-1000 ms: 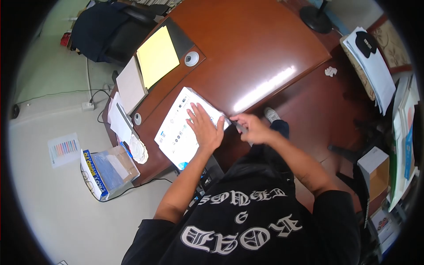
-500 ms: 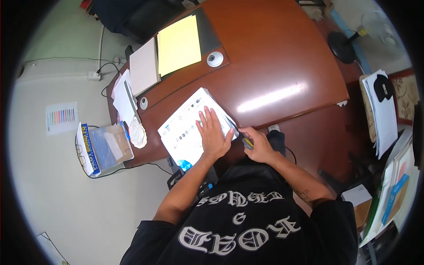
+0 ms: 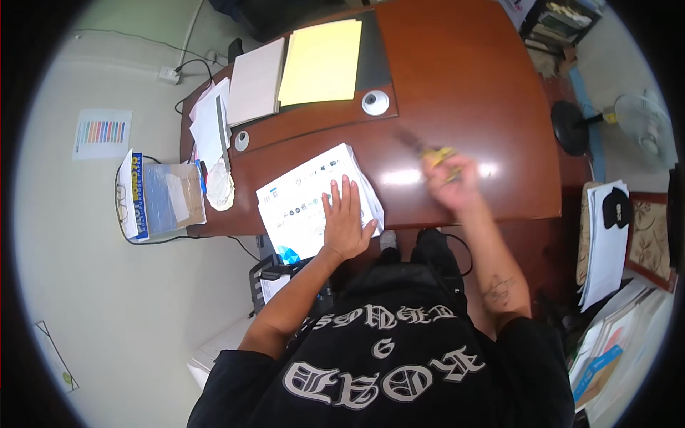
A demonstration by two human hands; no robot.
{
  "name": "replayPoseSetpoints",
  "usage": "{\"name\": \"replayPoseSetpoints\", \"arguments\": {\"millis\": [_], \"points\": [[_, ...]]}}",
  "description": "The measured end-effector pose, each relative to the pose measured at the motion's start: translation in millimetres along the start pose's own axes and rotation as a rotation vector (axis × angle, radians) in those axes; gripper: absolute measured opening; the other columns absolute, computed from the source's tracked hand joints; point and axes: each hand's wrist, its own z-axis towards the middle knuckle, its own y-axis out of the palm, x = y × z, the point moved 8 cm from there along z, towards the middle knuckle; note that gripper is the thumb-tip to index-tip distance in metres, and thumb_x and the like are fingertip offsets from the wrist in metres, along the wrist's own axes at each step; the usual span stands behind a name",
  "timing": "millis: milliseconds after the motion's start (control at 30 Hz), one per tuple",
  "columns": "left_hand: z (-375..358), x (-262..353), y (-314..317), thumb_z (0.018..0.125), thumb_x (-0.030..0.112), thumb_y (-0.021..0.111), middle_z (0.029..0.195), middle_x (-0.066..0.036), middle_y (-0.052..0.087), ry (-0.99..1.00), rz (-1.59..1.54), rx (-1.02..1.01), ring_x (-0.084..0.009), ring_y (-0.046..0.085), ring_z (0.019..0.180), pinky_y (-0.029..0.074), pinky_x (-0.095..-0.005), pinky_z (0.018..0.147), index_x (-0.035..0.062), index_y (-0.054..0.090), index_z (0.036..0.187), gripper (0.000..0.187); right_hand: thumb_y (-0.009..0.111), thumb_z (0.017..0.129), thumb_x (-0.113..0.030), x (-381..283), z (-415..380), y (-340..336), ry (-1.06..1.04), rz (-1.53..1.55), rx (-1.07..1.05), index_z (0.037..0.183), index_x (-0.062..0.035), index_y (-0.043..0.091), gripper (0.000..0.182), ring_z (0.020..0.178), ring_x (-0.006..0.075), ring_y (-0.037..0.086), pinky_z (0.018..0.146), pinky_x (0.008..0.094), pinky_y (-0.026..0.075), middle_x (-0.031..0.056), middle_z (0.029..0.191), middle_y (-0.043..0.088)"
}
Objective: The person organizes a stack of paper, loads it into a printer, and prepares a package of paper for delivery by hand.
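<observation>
A thick stack of white printed sheets lies at the desk's near edge, with small dark icons and a blue corner pattern on top. My left hand rests flat on its right part, fingers stretched out. To the right, raised over the desk, my right hand is closed around a yellow-and-black tool. Its dark narrow end points up and left; motion blur hides its exact kind. Hand and tool are apart from the stack.
On the brown desk lie yellow folders, a pale folder and loose papers. A clear box stands at the left. A fan and a chair with papers are at the right.
My right hand has moved up and away from the stack's right edge, carrying the tool over the desk. My left hand stays on the stack. The view has shifted.
</observation>
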Motion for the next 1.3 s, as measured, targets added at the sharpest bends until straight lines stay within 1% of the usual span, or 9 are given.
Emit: {"name": "replayPoseSetpoints", "arguments": {"millis": [67, 133, 200, 267, 400, 500, 633, 700, 1300], "points": [[2.6, -3.1, -0.4, 0.085, 0.044, 0.052, 0.155, -0.031, 0.011, -0.009, 0.008, 0.010, -0.0512, 0.008, 0.142, 0.006, -0.0634, 0.112, -0.0102, 0.021, 0.146, 0.087, 0.056, 0.074, -0.006, -61.1, -14.1, 53.2, 0.008, -0.346, -0.195, 0.107, -0.0003, 0.057, 0.033, 0.066, 0.0144, 0.052, 0.046, 0.0221, 0.039, 0.0107, 0.084, 0.057], [5.1, -3.3, -5.7, 0.081, 0.042, 0.055, 0.153, -0.031, 0.016, -0.029, -0.035, 0.073, -0.0495, 0.011, 0.142, 0.007, -0.0637, 0.111, -0.0076, 0.026, 0.144, 0.085, 0.062, 0.073, -0.009, -108.0, -15.9, 47.2, -0.115, -1.243, 0.221, 0.109, -0.0001, 0.058, 0.037, 0.069, 0.0157, 0.054, 0.052, 0.0247, 0.043, 0.0094, 0.080, 0.058], [6.2, 0.3, -18.0, 0.079, 0.038, 0.059, 0.151, -0.031, 0.020, -0.071, -0.154, 0.117, -0.0487, 0.014, 0.141, 0.007, -0.0647, 0.111, -0.0069, 0.031, 0.141, 0.082, 0.067, 0.073, -0.011, -117.6, -8.9, 71.4, -0.662, -2.182, 0.218, 0.120, -0.0003, 0.052, 0.050, 0.084, 0.0322, 0.063, 0.078, 0.0397, 0.051, 0.0150, 0.088, 0.064], [20.5, 5.1, -27.4, 0.072, 0.026, 0.065, 0.149, -0.029, 0.022, -0.227, -0.197, 0.104, -0.0487, 0.016, 0.140, 0.007, -0.0651, 0.110, -0.0020, 0.036, 0.138, 0.078, 0.070, 0.074, -0.017, -104.5, 3.5, 88.6, -0.796, -2.509, 0.152, 0.124, -0.0030, 0.050, 0.056, 0.098, 0.0364, 0.060, 0.087, 0.0456, 0.049, 0.0174, 0.102, 0.062], [61.0, 3.1, -34.0, 0.061, 0.007, 0.071, 0.147, -0.027, 0.024, -0.308, -0.031, 0.115, -0.0464, 0.020, 0.139, 0.009, -0.0668, 0.109, 0.0071, 0.045, 0.132, 0.076, 0.076, 0.070, -0.026, -96.9, 38.2, 77.3, -0.779, -2.534, 0.136, 0.124, -0.0046, 0.052, 0.063, 0.107, 0.0347, 0.052, 0.090, 0.0466, 0.046, 0.0162, 0.115, 0.055], [91.1, -2.2, -57.6, 0.060, 0.005, 0.072, 0.147, -0.026, 0.024, -0.258, -0.013, 0.107, -0.0449, 0.020, 0.139, 0.012, -0.0659, 0.110, 0.0104, 0.046, 0.133, 0.078, 0.077, 0.069, -0.033, -69.5, 21.1, 109.2, -1.092, -2.727, 0.078, 0.123, -0.0045, 0.054, 0.065, 0.106, 0.0354, 0.051, 0.089, 0.0463, 0.046, 0.0171, 0.115, 0.053], [71.6, -32.1, -63.9, 0.064, 0.024, 0.079, 0.149, -0.027, 0.022, -0.526, -0.054, 0.137, -0.0449, 0.019, 0.140, 0.014, -0.0659, 0.109, 0.0049, 0.034, 0.142, 0.093, 0.076, 0.067, -0.038, -5.3, 54.6, 66.8, -0.897, -2.334, -0.162, 0.119, -0.0012, 0.059, 0.067, 0.107, 0.0388, 0.057, 0.091, 0.0450, 0.047, 0.0226, 0.113, 0.059], [40.4, -49.2, -35.9, 0.063, 0.042, 0.081, 0.152, -0.031, 0.014, -0.732, -0.094, 0.151, -0.0501, 0.012, 0.141, 0.012, -0.0680, 0.108, 0.0002, 0.022, 0.148, 0.111, 0.073, 0.070, -0.035, 43.6, 71.7, 58.5, -0.205, -2.101, -0.016, 0.118, 0.0006, 0.060, 0.062, 0.101, 0.0400, 0.062, 0.093, 0.0452, 0.048, 0.0235, 0.104, 0.065], [-0.4, -30.7, -17.1, 0.058, 0.040, 0.075, 0.154, -0.033, 0.002, -0.769, -0.178, 0.094, -0.0544, -0.003, 0.141, 0.004, -0.0713, 0.106, -0.0013, 0.012, 0.150, 0.119, 0.058, 0.081, -0.010, 67.0, 97.0, 24.4, -0.208, -2.264, 0.097, 0.086, 0.0058, 0.065, 0.018, 0.090, 0.0461, 0.063, 0.084, 0.0480, 0.050, 0.0311, 0.088, 0.064]]}}
